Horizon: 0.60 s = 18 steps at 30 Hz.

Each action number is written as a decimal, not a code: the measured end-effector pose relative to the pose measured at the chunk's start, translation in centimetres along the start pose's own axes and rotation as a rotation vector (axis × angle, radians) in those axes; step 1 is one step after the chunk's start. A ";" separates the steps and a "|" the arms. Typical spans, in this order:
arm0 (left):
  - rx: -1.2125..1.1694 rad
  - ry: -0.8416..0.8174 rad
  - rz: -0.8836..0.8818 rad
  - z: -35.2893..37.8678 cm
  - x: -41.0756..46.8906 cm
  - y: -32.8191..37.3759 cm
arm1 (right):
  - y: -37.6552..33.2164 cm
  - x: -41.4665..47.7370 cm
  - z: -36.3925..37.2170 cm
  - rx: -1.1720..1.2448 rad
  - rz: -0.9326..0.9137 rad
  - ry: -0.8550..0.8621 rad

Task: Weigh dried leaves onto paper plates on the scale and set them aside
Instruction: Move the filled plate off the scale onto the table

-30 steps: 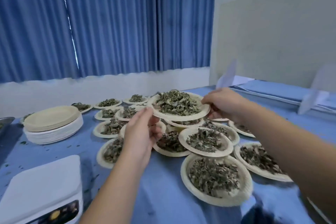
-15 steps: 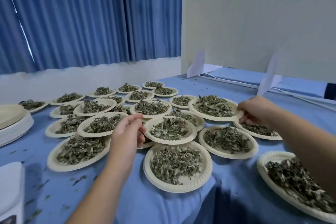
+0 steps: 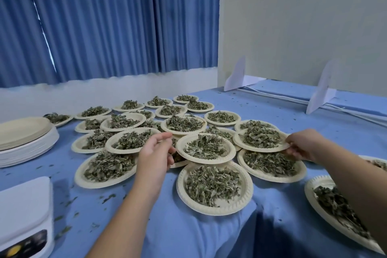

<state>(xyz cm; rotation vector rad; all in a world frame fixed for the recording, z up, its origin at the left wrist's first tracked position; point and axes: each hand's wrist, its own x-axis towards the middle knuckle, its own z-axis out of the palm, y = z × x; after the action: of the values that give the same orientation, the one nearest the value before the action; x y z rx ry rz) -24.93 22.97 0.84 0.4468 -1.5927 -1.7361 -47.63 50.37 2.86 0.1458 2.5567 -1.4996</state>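
The right hand (image 3: 303, 144) is pinching a filled plate (image 3: 261, 139), setting it aside, the left hand (image 3: 155, 153) seemingly empty; a level release is coming next.

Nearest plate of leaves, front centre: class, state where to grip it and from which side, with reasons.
Grip the plate by its bare near rim, coming in from the near side, fingers underneath. Leaves fill its middle, other plates crowd its far rim, and it lies flat, so keep it level.

Looks like a work room or lab: blue curtains (image 3: 104, 21), table w/ blue cloth (image 3: 272, 226), divider board (image 3: 303, 33), scale (image 3: 25, 216).
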 end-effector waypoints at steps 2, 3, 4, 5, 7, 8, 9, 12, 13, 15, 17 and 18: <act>0.007 0.000 0.000 0.0 0.0 0.0 | 0.0 -0.1 0.0 -0.003 -0.020 0.018; 0.010 0.000 -0.003 0.0 -0.1 -0.1 | -0.1 -0.1 -0.1 -0.015 -0.027 0.024; 0.009 0.000 -0.005 0.0 -0.1 -0.1 | -0.1 -0.2 -0.2 -0.029 -0.031 0.027; 0.008 0.000 -0.004 0.0 -0.1 -0.1 | -0.1 -0.3 -0.3 -0.041 -0.031 0.029; 0.010 -0.001 0.000 0.1 -0.3 -0.1 | 0.0 -0.5 -0.5 -0.118 -0.035 0.051; 0.009 0.000 0.003 0.0 -0.4 0.0 | 0.1 -0.6 -0.6 -0.173 -0.048 0.072; 0.005 -0.001 0.006 0.1 -0.5 0.0 | 0.1 -0.7 -0.7 -0.203 -0.065 0.095; -0.010 -0.018 0.007 0.3 -0.8 0.4 | -0.6 -1.6 -0.6 -0.207 -0.136 0.111; -0.024 -0.020 0.005 0.4 -1.0 0.6 | -1.1 -2.1 -0.4 -0.194 -0.175 0.105; -0.068 -0.013 -0.003 0.1 -1.3 1.1 | -2.3 -3.3 0.4 -0.179 -0.274 0.086; -0.127 0.008 -0.006 -0.8 -1.4 1.9 | -3.9 -5.0 1.7 -0.147 -0.351 0.056; -0.155 0.030 -0.007 -1.5 -1.3 2.4 | -4.8 -5.8 2.5 -0.125 -0.381 0.031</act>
<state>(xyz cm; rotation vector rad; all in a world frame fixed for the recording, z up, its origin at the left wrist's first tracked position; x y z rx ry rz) -22.38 22.94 2.56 0.4010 -1.4246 -1.8333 -42.48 45.88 6.96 -0.3572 2.8102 -1.4504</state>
